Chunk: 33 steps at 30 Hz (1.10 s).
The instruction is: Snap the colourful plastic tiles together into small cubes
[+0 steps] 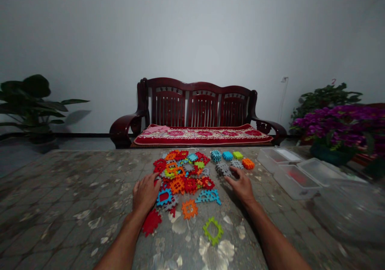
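Colourful toothed plastic building tiles lie in a loose pile (183, 174) on the table. At the pile's left edge rests my left hand (146, 194), fingers stretched towards the red and blue tiles and nothing visibly held. My right hand (242, 186) has thumb and forefinger against the right edge of a stack of grey toothed tiles (223, 168). Around that stack stand a blue stack (215, 156), a flat blue tile stack (227, 155), a green one (238, 155), an orange one (248, 163) and another grey one (237, 164).
Nearer me on the patterned table (99, 206) lie an orange window tile (189, 209), a green frame tile (213, 230), a red tile (151, 222) and a blue arched piece (208, 196). Clear plastic boxes (297, 181) stand at right, beside purple flowers (339, 123). A wooden bench (201, 101) is behind.
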Each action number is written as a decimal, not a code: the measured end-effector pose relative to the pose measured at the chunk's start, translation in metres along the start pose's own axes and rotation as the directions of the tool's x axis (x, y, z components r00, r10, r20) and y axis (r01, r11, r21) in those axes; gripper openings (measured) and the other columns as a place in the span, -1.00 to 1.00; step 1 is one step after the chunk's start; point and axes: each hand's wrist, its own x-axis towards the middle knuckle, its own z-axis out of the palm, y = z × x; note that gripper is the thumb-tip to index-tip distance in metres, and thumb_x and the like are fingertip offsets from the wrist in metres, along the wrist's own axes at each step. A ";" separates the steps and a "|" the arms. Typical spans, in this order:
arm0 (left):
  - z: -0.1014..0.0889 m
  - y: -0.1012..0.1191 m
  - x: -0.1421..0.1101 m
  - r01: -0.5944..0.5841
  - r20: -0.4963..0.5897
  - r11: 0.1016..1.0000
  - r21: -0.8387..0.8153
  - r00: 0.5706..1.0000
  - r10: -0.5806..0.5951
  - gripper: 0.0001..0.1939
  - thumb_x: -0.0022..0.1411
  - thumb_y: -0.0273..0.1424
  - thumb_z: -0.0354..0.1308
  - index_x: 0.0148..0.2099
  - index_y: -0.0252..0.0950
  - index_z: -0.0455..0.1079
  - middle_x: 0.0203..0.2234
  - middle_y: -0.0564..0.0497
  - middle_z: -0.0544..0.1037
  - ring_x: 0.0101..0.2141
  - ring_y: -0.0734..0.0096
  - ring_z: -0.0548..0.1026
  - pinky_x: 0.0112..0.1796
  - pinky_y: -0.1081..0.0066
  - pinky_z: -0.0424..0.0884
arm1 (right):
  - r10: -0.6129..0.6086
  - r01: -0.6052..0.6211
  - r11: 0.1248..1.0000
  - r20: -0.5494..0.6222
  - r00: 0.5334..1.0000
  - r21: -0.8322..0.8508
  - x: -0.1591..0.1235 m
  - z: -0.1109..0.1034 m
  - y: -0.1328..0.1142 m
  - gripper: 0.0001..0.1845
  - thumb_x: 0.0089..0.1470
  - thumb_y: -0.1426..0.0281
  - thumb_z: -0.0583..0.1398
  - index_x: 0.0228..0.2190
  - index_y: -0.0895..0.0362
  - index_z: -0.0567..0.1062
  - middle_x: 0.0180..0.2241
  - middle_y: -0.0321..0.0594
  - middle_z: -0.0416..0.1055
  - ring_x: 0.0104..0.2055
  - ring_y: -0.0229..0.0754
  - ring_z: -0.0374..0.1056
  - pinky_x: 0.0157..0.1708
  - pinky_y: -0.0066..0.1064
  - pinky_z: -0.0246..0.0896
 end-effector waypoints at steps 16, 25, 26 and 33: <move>-0.005 0.003 0.000 0.008 0.012 1.000 0.011 1.000 -0.008 -0.56 0.48 -0.31 -0.11 0.26 -0.21 0.42 0.24 -0.12 0.52 0.24 0.21 0.42 0.30 0.09 0.16 | 0.064 -0.067 0.831 -0.025 0.998 -0.552 0.026 0.018 -0.018 -0.36 0.08 0.10 0.31 0.15 0.09 0.51 0.00 -0.05 0.58 0.05 0.10 0.43 -0.03 -0.21 0.28; -0.008 0.006 -0.001 0.018 -0.003 1.000 0.001 1.000 -0.018 -0.56 0.46 -0.33 -0.09 0.25 -0.24 0.44 0.22 -0.15 0.53 0.23 0.16 0.44 0.30 0.04 0.17 | -0.035 0.021 0.822 -0.013 0.999 -0.569 0.025 0.019 -0.014 -0.38 0.07 0.12 0.33 0.12 0.09 0.54 0.00 0.00 0.57 0.04 0.12 0.40 0.02 -0.16 0.23; -0.009 0.007 -0.001 0.019 0.001 1.000 0.002 1.000 -0.019 -0.56 0.46 -0.33 -0.09 0.25 -0.24 0.44 0.22 -0.15 0.53 0.23 0.16 0.44 0.30 0.05 0.17 | -0.075 0.052 0.834 -0.018 0.997 -0.549 0.023 0.020 -0.014 -0.41 0.07 0.13 0.33 0.10 0.09 0.55 0.00 0.00 0.57 0.04 0.11 0.39 0.03 -0.16 0.23; -0.011 0.009 -0.002 0.033 0.006 0.999 -0.010 0.999 -0.033 -0.56 0.46 -0.34 -0.08 0.25 -0.22 0.44 0.23 -0.13 0.52 0.24 0.18 0.43 0.32 0.06 0.16 | -0.309 0.362 0.899 0.230 0.923 -0.247 -0.007 0.040 -0.045 -0.75 0.16 0.37 0.22 -0.15 0.05 0.65 -0.10 -0.15 0.61 -0.01 -0.03 0.41 0.05 -0.23 0.24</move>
